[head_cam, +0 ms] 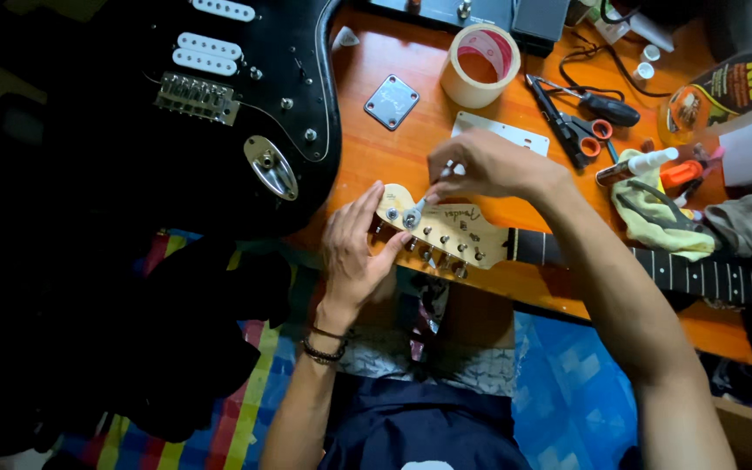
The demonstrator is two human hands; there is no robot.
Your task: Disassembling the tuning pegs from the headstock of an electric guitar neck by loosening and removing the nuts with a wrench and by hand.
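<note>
Orange wood is showing all over the table [411, 157], and lots of things are lying on it. Below the table a bright striped cloth [245, 409] and a blue cloth [567, 383] are covering the floor.

Seen from the head camera, a guitar neck [654, 270] is lying across the near edge of the table. Its pale headstock [446, 231] is pointing left, toward the middle of the view, with small silver tuning pegs [446, 252] sitting in a row along it.

The left hand [354, 252] is resting at the end of the headstock, fingers straight and close together, touching its tip and lower edge. A dark bracelet is sitting on that wrist.

The right hand [489, 165] is hovering just above the headstock. Its fingers are pinching the top of a small silver wrench [419, 207], and the wrench's low end is sitting on a peg near the tip of the headstock.

A black guitar body [245, 104] with white pickups is lying on the left. A square silver plate [391, 102] and a roll of tape [480, 65] are lying behind the hands. Scissors with orange handles [580, 130], a screwdriver [598, 104], a small spray bottle [637, 165] and a yellow rag [654, 213] are lying to the right.
</note>
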